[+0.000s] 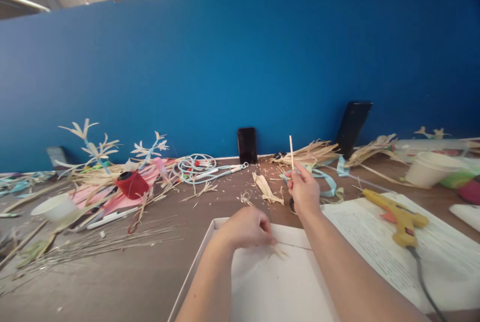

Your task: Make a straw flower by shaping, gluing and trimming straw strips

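Note:
My left hand (247, 227) is closed in a pinch above a shallow white box (270, 292). At its fingertips is a small pale piece of dried husk (278, 251), blurred and partly hidden. A thin dark line runs rightward from there; whether it is a wire, I cannot tell. My right hand (305, 189) is raised beyond the box's far edge, its fingers closed around a narrow pale strip (291, 151) that points upward. Below that hand, a dark loop, partly hidden, lies on the table. Loose pale husk (266, 189) rests left of my right hand.
A yellow glue gun (397, 214) lies on printed paper (438, 267) at right, its cord running forward. Thin wires (112, 247), a red spool (132, 184), a white cup (54, 207) and husk flowers (99, 149) occupy the left. A phone (247, 145) leans on the blue partition (225, 72).

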`<action>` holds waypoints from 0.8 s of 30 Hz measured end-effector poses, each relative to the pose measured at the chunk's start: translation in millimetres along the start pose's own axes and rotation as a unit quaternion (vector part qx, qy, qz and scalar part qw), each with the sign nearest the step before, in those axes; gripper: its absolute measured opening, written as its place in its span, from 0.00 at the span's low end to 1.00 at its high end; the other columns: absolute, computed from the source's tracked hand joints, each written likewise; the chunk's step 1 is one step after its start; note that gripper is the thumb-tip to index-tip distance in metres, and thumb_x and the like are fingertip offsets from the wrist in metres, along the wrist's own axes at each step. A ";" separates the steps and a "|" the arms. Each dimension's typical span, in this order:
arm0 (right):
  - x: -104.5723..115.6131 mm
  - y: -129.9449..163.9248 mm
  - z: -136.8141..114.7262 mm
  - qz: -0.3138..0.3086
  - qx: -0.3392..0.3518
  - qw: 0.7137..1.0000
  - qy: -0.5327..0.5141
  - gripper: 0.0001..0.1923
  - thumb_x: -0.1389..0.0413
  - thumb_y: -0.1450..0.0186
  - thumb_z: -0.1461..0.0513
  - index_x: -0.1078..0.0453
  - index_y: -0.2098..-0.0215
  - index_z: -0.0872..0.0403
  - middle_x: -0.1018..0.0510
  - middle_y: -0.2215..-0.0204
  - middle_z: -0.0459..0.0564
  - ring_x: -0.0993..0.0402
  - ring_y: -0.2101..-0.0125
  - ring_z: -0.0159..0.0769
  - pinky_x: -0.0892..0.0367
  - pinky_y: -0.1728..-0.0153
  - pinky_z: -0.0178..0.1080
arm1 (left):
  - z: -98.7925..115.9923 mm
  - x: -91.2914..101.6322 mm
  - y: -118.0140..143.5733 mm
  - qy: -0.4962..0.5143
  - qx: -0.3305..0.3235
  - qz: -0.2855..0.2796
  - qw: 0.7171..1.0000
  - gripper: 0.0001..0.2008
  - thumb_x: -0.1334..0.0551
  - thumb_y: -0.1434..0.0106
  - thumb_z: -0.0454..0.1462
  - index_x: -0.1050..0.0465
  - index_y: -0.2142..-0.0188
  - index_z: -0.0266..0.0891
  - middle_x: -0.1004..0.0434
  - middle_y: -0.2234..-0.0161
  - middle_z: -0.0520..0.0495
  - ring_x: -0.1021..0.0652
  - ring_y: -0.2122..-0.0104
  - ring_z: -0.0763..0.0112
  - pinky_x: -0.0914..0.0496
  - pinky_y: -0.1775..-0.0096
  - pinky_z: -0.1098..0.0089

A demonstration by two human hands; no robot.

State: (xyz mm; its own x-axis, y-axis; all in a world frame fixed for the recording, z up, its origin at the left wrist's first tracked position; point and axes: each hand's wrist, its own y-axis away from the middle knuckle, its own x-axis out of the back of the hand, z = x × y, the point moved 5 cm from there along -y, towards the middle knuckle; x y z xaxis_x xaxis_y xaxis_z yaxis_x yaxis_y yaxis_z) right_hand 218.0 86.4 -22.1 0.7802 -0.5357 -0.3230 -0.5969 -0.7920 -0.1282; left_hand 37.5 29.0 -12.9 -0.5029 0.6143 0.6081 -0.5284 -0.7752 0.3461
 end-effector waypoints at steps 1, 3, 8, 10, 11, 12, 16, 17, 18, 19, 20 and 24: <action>-0.6 -0.3 0.9 0.001 -0.002 1.000 -0.002 0.24 0.45 0.45 0.58 0.31 0.50 0.51 0.26 0.75 0.45 0.41 0.85 0.24 0.50 0.88 0.27 | 0.4 0.0 0.0 0.003 -0.005 0.001 1.000 0.11 0.35 0.57 0.42 0.26 0.74 0.38 0.28 0.79 0.53 0.31 0.80 0.76 0.42 0.80 0.76; -3.0 -2.2 2.2 0.000 -0.005 1.000 -0.001 0.23 0.45 0.45 0.58 0.31 0.51 0.52 0.26 0.75 0.46 0.41 0.85 0.24 0.49 0.88 0.28 | 0.2 -1.2 0.5 0.028 -0.007 -0.011 1.000 0.14 0.33 0.59 0.43 0.26 0.73 0.38 0.26 0.77 0.52 0.29 0.79 0.75 0.39 0.79 0.77; -19.0 -12.0 5.4 -0.018 0.018 1.000 0.014 0.20 0.46 0.44 0.57 0.31 0.54 0.53 0.26 0.74 0.46 0.40 0.84 0.26 0.46 0.87 0.29 | -5.6 1.6 -1.4 0.090 -0.005 0.007 0.996 0.15 0.38 0.50 0.46 0.25 0.69 0.38 0.24 0.75 0.49 0.25 0.77 0.74 0.36 0.76 0.76; -29.6 -16.2 8.7 -0.035 0.029 0.999 0.024 0.20 0.46 0.44 0.56 0.31 0.54 0.53 0.26 0.75 0.46 0.40 0.84 0.27 0.45 0.86 0.31 | -10.0 4.4 -5.6 0.123 0.001 0.025 0.992 0.12 0.40 0.48 0.43 0.26 0.70 0.37 0.23 0.74 0.48 0.24 0.77 0.73 0.36 0.77 0.77; -35.6 -18.3 10.4 -0.046 0.034 0.998 0.033 0.20 0.46 0.43 0.56 0.31 0.54 0.54 0.26 0.75 0.46 0.39 0.84 0.27 0.44 0.86 0.31 | -12.5 5.8 -8.6 0.142 0.010 0.033 0.989 0.11 0.41 0.47 0.42 0.27 0.71 0.36 0.23 0.74 0.47 0.24 0.77 0.73 0.36 0.77 0.77; -41.8 -20.2 12.0 -0.056 0.041 0.997 0.043 0.20 0.47 0.43 0.55 0.31 0.55 0.54 0.26 0.74 0.47 0.39 0.84 0.28 0.43 0.85 0.32 | -15.2 7.4 -12.1 0.160 0.021 0.042 0.986 0.10 0.42 0.47 0.41 0.28 0.72 0.35 0.23 0.74 0.46 0.24 0.77 0.73 0.36 0.77 0.77; -66.0 -28.5 15.5 -0.097 0.071 0.988 0.093 0.19 0.49 0.41 0.55 0.32 0.55 0.55 0.26 0.75 0.48 0.38 0.84 0.29 0.43 0.85 0.33 | -24.5 16.4 -29.1 0.196 0.069 0.088 0.974 0.07 0.43 0.46 0.38 0.31 0.75 0.35 0.24 0.78 0.47 0.24 0.79 0.71 0.34 0.78 0.76; -71.2 -30.7 16.1 -0.106 0.080 0.986 0.104 0.19 0.50 0.41 0.55 0.32 0.55 0.55 0.26 0.75 0.48 0.38 0.84 0.30 0.42 0.85 0.33 | -26.1 18.8 -33.6 0.200 0.077 0.097 0.972 0.06 0.43 0.47 0.37 0.31 0.75 0.36 0.25 0.79 0.48 0.24 0.79 0.71 0.34 0.78 0.76; -75.7 -33.0 16.6 -0.114 0.089 0.983 0.111 0.19 0.50 0.40 0.55 0.32 0.55 0.56 0.26 0.75 0.48 0.38 0.84 0.30 0.41 0.84 0.33 | -27.7 21.0 -37.8 0.203 0.084 0.105 0.970 0.06 0.43 0.47 0.36 0.31 0.75 0.36 0.25 0.80 0.48 0.24 0.79 0.71 0.33 0.78 0.75; -79.4 -35.3 17.3 -0.121 0.098 0.981 0.116 0.19 0.50 0.40 0.55 0.32 0.55 0.56 0.26 0.75 0.48 0.38 0.84 0.30 0.41 0.84 0.34 | -29.1 23.1 -41.7 0.205 0.089 0.110 0.969 0.05 0.43 0.47 0.36 0.31 0.75 0.36 0.25 0.80 0.48 0.24 0.79 0.71 0.33 0.78 0.75; -82.1 -37.6 18.0 -0.126 0.105 0.979 0.117 0.19 0.50 0.40 0.55 0.33 0.54 0.55 0.26 0.75 0.48 0.37 0.84 0.30 0.40 0.83 0.34 | -30.6 25.0 -45.0 0.205 0.093 0.113 0.968 0.05 0.43 0.47 0.35 0.32 0.75 0.37 0.26 0.80 0.49 0.24 0.80 0.70 0.33 0.77 0.74; -81.5 -46.6 20.8 -0.116 0.116 0.982 0.099 0.20 0.50 0.39 0.53 0.35 0.52 0.54 0.26 0.75 0.46 0.37 0.84 0.29 0.39 0.82 0.33 | -34.0 30.7 -52.8 0.202 0.088 0.107 0.969 0.05 0.45 0.48 0.35 0.32 0.75 0.37 0.27 0.82 0.50 0.25 0.82 0.71 0.35 0.79 0.74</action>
State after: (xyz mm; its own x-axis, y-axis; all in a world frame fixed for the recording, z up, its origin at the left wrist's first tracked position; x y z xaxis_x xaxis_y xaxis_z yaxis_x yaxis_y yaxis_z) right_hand 178.4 173.1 -9.3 0.9079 -0.4125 -0.0750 -0.4070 -0.8241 -0.3940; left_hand 26.7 93.8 -36.7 -0.8340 0.4159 0.3625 -0.2746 -0.8828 0.3811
